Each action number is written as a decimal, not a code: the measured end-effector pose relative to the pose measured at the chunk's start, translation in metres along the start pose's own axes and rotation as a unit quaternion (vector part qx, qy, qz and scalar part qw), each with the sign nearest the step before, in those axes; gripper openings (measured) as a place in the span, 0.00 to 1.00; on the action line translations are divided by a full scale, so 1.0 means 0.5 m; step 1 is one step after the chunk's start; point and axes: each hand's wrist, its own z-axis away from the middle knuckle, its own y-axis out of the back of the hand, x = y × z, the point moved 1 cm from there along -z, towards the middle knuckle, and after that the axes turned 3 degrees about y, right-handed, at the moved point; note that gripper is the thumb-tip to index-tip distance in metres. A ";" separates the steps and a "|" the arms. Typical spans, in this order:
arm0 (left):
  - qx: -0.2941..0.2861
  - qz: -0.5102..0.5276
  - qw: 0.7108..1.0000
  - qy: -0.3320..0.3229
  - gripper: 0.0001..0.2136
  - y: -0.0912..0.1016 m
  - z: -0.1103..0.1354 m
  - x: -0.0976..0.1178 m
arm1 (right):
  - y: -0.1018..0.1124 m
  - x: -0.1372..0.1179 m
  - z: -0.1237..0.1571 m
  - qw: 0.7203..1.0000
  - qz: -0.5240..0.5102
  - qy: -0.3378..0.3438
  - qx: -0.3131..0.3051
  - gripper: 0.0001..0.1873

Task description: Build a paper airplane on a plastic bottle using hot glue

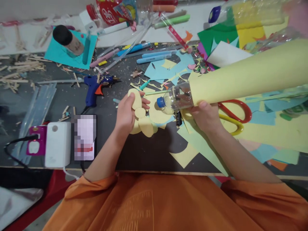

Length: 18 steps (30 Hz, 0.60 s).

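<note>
My left hand [126, 112] is closed around a yellow paper flower [145, 125] with rounded petals and a round centre; my thumb presses on one petal. In my right hand [206, 116] is a clear plastic bottle [181, 96] lying sideways, its blue cap [160, 102] pointing toward the flower. A large rolled sheet of yellow paper [250, 75] wraps the bottle's body and stretches off to the right. My fingers hold it from below, partly hidden behind the roll. Scissors [237, 110] with red and yellow handles rest beside my right wrist.
A blue glue gun [92, 89] lies to the left, with glue sticks [36, 118] past it. A white power bank [57, 144] and a phone [84, 138] sit near the front edge. Markers [154, 57], paper scraps [185, 154] and a red-labelled bottle [115, 11] are spread about.
</note>
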 end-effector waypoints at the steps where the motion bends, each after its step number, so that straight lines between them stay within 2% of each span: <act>1: -0.022 -0.012 1.000 0.002 0.13 -0.001 0.002 -0.008 | -0.003 -0.002 0.000 1.000 -0.007 0.003 0.020 0.31; 4: -0.102 -0.051 0.993 0.014 0.15 -0.004 0.008 -0.029 | -0.011 -0.016 0.002 0.997 -0.026 0.013 0.068 0.40; 7: -0.137 -0.091 0.986 -0.007 0.18 -0.003 0.011 -0.038 | -0.015 -0.032 0.006 0.998 -0.042 -0.003 0.057 0.41; 11: -0.128 -0.112 0.984 -0.061 0.21 0.002 0.009 -0.035 | -0.017 -0.041 0.015 0.999 -0.032 -0.024 0.026 0.37; 18: -0.069 -0.155 0.974 -0.148 0.14 -0.005 0.027 -0.017 | -0.006 -0.020 0.008 1.000 0.007 0.011 0.012 0.34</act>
